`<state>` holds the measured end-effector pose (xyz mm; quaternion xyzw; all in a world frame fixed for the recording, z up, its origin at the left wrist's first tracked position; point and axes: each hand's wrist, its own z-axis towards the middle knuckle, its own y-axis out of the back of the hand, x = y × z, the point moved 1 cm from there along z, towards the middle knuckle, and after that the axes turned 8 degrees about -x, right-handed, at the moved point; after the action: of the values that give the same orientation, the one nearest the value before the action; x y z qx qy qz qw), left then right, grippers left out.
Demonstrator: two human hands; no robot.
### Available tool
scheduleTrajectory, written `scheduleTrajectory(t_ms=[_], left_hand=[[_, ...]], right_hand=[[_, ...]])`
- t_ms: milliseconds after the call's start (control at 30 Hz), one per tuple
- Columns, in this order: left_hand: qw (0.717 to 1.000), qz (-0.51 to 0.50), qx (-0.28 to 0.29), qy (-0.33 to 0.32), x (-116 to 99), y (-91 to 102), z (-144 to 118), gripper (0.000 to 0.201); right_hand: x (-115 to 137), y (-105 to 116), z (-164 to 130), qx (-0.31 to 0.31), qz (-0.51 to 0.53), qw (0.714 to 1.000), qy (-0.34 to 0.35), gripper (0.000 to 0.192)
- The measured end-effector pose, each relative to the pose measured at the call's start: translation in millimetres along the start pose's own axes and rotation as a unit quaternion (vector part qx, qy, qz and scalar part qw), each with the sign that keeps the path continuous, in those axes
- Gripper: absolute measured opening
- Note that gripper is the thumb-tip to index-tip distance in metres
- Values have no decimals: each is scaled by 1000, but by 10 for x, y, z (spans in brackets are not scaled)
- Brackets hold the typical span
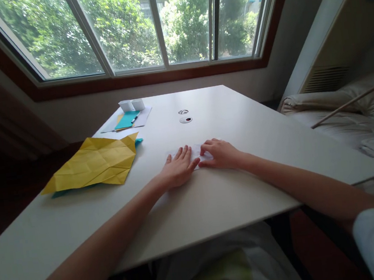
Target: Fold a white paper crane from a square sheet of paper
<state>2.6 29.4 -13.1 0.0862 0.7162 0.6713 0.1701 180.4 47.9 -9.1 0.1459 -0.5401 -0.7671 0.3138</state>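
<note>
both hands rest on a small white paper (pixel 195 150) lying flat near the middle of the white bench (pixel 239 120). the left hand (pixel 177 170) lies palm down with its fingers (pixel 182 153) stretched out and close together, flat on the sheet. the right hand (pixel 221 153) has its fingers curled, tips pressing the paper's near edge. to the left lies a creased yellow paper (pixel 96 162) over a teal sheet; farther back sit a teal booklet (pixel 126 119) and two white cups (pixel 131 104).
</note>
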Motion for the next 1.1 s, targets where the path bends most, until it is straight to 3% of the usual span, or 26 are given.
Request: scheduleTrajectory(t_ms=[200,367,667,833,1100], left_hand=[[997,29,10,67,212,19,50,73],[997,40,28,59,373,77,50,73],[998,40,8,46,397,65,38,71],[998,46,0,45,394,67,21,70],[998,46,7,51,380,90,19,70]], right_hand=[[-3,1,0,4,0,1000,-5,36],[7,3,2,9,-4,1000,-8,36],[29,57,74,51,-5,998,27,45],[50,-38,188,52,-3,998,31,55],[-51,-179,176,152,50,987,-16,73]])
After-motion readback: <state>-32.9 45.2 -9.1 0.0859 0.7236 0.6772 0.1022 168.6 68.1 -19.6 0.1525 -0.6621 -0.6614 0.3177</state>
